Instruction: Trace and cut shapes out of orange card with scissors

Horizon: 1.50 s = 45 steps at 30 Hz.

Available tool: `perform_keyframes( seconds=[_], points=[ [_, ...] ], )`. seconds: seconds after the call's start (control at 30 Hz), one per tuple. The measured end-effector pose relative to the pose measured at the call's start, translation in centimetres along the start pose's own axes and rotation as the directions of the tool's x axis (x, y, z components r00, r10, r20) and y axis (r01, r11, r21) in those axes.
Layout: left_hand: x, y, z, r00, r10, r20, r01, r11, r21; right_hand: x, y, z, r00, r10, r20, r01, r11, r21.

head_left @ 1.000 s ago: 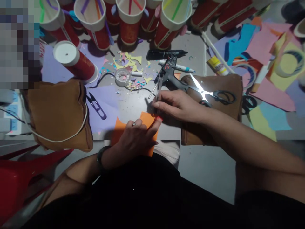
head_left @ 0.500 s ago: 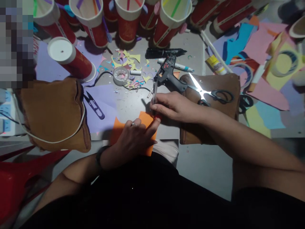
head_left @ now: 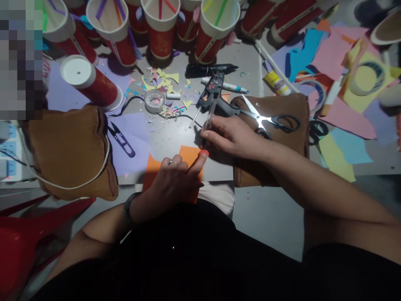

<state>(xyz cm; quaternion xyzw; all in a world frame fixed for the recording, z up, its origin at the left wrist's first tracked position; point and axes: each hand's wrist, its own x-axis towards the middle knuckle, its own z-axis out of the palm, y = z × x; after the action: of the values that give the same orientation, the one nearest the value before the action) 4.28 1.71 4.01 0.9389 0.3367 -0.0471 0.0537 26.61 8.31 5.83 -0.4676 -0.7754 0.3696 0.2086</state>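
Observation:
Orange paper [head_left: 191,155] lies at the table's front edge under my left hand [head_left: 175,177], whose index finger presses a small red round piece [head_left: 204,153] at the paper's right corner. The other left fingers are bent over the paper. My right hand [head_left: 224,136] is closed around a slim clear pen [head_left: 210,115], its lower end close to the red piece; the tip is hard to make out. Just beyond the pen lies a black glue gun [head_left: 216,94].
Red cups [head_left: 161,37] line the back. Scissors [head_left: 260,118] lie on a brown pouch [head_left: 294,142] at right; another pouch [head_left: 69,150] and thread snips [head_left: 122,140] are at left. Paper scraps surround a tape roll [head_left: 154,101].
The view has shifted slightly. My right hand has tilted the pen, its top now leaning more to the right. My left finger still presses the red piece, which shows more clearly.

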Motion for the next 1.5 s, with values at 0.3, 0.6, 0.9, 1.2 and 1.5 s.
perform_keyframes(
  seconds=[0.3,0.6,0.9,1.2,1.5],
  points=[
    [-0.4,-0.1,-0.2,1.000,0.022,-0.019,-0.021,0.997,0.078,-2.6,-0.5,1.2,0.975,0.082,-0.206,-0.070,0.996,0.061],
    [-0.5,-0.5,0.9,0.996,0.016,-0.084,-0.013,0.999,0.038,-4.7,-1.2,2.6,0.929,0.123,-0.348,-0.119,0.992,0.034],
    [0.1,-0.6,0.0,0.999,-0.015,0.033,0.017,0.997,-0.076,-6.5,-1.3,5.4,0.860,0.075,-0.504,-0.084,0.996,0.005],
    [-0.4,-0.6,-0.7,1.000,0.002,-0.007,-0.003,0.991,-0.130,-8.3,-1.9,8.1,0.794,-0.004,-0.607,-0.088,0.989,-0.122],
    [-0.4,-0.6,-1.1,1.000,0.005,0.013,-0.003,0.994,-0.112,-9.1,-2.0,10.1,0.772,-0.131,-0.623,-0.040,0.967,-0.252]
  ],
)
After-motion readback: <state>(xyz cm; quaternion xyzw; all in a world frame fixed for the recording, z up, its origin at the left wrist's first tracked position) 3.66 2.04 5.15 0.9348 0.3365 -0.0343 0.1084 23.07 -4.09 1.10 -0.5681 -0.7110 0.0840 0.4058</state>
